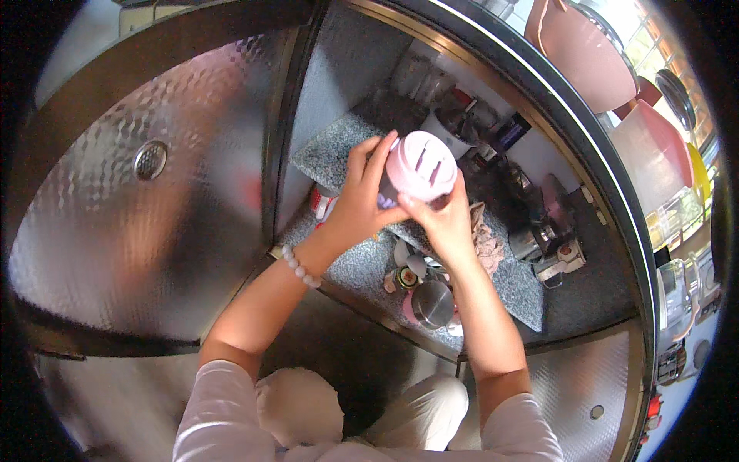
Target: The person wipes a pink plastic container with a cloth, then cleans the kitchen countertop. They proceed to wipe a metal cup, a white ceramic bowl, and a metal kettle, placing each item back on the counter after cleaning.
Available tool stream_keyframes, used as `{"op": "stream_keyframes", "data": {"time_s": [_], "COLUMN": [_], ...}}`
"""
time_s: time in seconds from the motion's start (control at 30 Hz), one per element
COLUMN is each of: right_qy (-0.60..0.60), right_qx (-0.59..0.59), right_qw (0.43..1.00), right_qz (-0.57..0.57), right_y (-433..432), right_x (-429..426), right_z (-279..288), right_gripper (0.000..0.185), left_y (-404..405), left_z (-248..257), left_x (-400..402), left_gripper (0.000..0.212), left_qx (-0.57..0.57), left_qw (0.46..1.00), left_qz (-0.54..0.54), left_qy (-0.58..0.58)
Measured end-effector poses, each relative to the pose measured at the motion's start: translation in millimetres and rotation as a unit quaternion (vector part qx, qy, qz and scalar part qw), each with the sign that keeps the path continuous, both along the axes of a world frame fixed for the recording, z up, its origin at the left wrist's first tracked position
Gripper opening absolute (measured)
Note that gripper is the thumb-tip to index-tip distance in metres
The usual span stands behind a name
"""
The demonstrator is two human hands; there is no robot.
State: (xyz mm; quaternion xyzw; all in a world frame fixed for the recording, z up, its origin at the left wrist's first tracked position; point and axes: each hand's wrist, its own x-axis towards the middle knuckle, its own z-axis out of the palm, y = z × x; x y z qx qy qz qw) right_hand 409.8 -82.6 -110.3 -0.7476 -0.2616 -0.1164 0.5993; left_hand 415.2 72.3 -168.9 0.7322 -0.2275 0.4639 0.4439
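Note:
Both my hands hold a container with a pale pink lid (423, 164), raised in front of an open cabinet. My left hand (366, 190) wraps its left side, fingers reaching up beside the lid. Around the lower right side curls my right hand (444, 219), its thumb against the lid's lower edge. Most of the container's body is hidden by the hands; a bit of purple shows below the lid. Beneath my hands, a metal pot or cup (433, 304) and a small jar (406, 278) stand on the speckled cabinet bottom (358, 263).
A patterned cabinet door (98, 231) stands open at left; another door (554, 387) is at lower right. A speckled shelf (329, 153) bears a white pot (444, 130), a crumpled cloth (488, 245) and a metal box grater (560, 263). Pink containers (583, 58) line the countertop above.

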Motion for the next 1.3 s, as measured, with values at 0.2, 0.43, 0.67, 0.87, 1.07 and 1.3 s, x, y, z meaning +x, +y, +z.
{"op": "stream_keyframes", "data": {"time_s": [0.2, 0.43, 0.67, 0.87, 1.07, 1.3], "right_qy": [-0.056, -0.105, -0.247, -0.436, -0.227, -0.347], "right_qx": [-0.001, -0.137, -0.204, -0.242, -0.217, -0.222], "right_qw": [0.986, 0.965, 0.872, 0.68, 0.863, 0.843], "right_qz": [-0.158, -0.199, -0.371, -0.538, -0.397, -0.346], "right_y": [1, 17, 12, 23, 20, 6], "right_x": [139, 252, 377, 380, 368, 290], "right_z": [2, 20, -29, -41, -34, -19], "right_gripper": [0.075, 0.076, 0.102, 0.105, 0.11, 0.099], "left_y": [32, 30, 19, 16, 19, 26], "left_z": [-12, -35, -29, -25, -26, -37], "left_x": [60, 75, 76, 74, 73, 76], "left_gripper": [0.1, 0.08, 0.079, 0.079, 0.079, 0.079], "left_qx": [0.115, 0.241, 0.242, 0.24, 0.226, 0.248], "left_qw": [0.985, 0.942, 0.945, 0.944, 0.941, 0.933], "left_qz": [0.125, 0.163, 0.153, 0.155, 0.152, 0.192], "left_qy": [0.03, 0.166, 0.159, 0.166, 0.199, 0.177]}}
